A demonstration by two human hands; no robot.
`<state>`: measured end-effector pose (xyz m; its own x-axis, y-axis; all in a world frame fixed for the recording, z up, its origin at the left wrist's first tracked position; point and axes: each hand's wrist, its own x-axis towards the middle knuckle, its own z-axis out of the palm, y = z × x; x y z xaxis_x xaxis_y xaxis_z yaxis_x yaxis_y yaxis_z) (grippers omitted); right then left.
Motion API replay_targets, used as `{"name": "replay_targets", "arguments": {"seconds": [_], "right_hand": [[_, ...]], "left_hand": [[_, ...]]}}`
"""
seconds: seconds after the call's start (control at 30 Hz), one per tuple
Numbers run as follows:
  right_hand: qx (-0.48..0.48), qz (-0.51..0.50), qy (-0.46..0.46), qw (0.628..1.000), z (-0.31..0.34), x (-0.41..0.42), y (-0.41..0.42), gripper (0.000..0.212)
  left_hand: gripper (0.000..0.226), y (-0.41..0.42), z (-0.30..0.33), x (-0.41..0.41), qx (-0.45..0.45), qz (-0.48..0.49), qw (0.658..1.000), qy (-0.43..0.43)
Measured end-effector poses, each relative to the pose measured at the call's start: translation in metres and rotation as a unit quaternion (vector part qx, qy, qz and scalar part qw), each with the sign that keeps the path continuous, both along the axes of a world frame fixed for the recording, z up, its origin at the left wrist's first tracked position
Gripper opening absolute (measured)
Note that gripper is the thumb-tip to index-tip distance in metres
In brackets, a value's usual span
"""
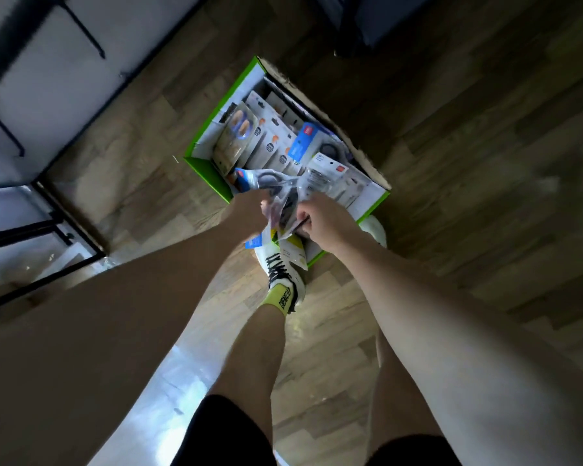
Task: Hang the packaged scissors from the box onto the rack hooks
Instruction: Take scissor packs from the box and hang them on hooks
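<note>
Lower frame: 2 bare forearms reach down over a leg in a yellow sock and white shoe [285,277] on the wood floor [451,196]; both meet at frame centre over the near edge of the box [216,129]. Left hand [249,213] grip: fingers curled around a bunch of packaged scissors [276,196]; right hand [320,223] grip: pinching the same bunch from the other side; exact count blurred. Long axis of the bunch runs from lower centre toward upper centre, card ends hanging below the hands over the shoe. More packs stand in the green-edged box, just beyond. Rack [48,203] with black hooks lies at the left of the frame, well apart; left hand is nearer to it. Judgement: bunch must lift clear of the box wall, then swing left; floor between looks open.
</note>
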<state>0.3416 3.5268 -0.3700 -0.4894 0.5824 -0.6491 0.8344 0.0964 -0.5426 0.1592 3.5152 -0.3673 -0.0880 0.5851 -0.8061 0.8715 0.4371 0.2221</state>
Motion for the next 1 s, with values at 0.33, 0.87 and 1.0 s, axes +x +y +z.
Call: {"name": "replay_targets", "arguments": {"seconds": [0.33,0.87,1.0], "right_hand": [[0.049,0.035,0.052,0.997,0.17,0.008,0.039,0.021],[0.197,0.155,0.12,0.96,0.504,-0.024,0.119,0.031],[0.172,0.115,0.159,0.965,0.572,-0.036,0.138,0.024]], "left_hand": [[0.025,0.001,0.185,0.003,0.022,0.041,0.998,0.045],[0.034,0.046,0.562,-0.023,0.205,0.128,0.963,0.116],[0.03,0.043,0.637,-0.034,0.224,0.121,0.958,0.134]]}}
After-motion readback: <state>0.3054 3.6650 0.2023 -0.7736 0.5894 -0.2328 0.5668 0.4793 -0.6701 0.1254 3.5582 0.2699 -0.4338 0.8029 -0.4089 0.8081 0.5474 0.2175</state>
